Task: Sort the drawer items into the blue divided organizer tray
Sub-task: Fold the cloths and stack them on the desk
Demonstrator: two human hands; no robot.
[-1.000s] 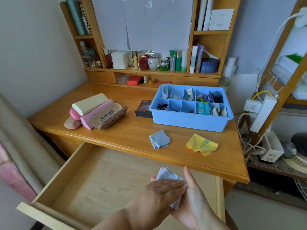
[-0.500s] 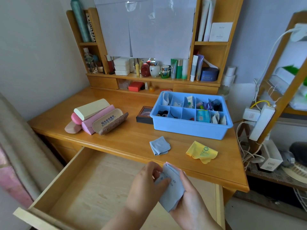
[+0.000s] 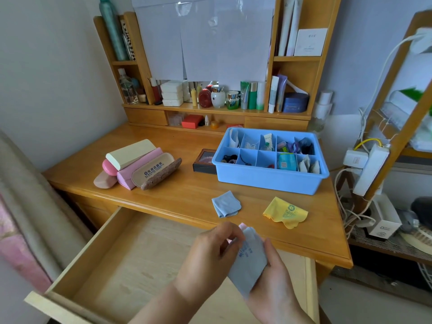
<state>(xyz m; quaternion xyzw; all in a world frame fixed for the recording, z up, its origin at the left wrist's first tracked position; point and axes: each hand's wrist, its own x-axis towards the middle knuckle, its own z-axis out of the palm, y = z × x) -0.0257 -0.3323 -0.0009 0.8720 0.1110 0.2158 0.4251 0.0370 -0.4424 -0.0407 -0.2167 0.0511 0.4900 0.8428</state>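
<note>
— Above the open drawer (image 3: pixel 131 260), what do the hands hold?

— A pale blue lens cloth (image 3: pixel 248 265) with some blue print on it. It lies across the palm of the right hand (image 3: pixel 272 291), whose thumb curls against its right edge. The left hand (image 3: pixel 210 253) pinches the upper edge of the cloth with its fingertips. A little pink shows behind the top edge; I cannot tell what this is.

— Which step is this, in your opinion?

— I think the person is folding the cloth small, so that it fits one compartment. It is not yet in the blue organizer tray (image 3: pixel 271 181).

— Where is the tray?

— It stands on the wooden desk (image 3: pixel 187 188), far right, well apart from the hands. Most compartments already hold small things: hair ties, a tube, a blue packet, some sachets. The second compartment of the near row looks almost free, only a thin dark cord lies there.

— What else waits?

— Two more cloths lie on the desk between the tray and the drawer: a folded blue cloth (image 3: pixel 226 204) and a yellow cloth (image 3: pixel 285 212). On the left lies a group of glasses cases (image 3: pixel 138 164), and a small dark box (image 3: pixel 205 161) touches the left wall of the tray.

— So the next move?

— Probably to finish the fold, then reach forward over the desk edge and push the cloth down into a compartment with room, without letting the fold open.
</note>
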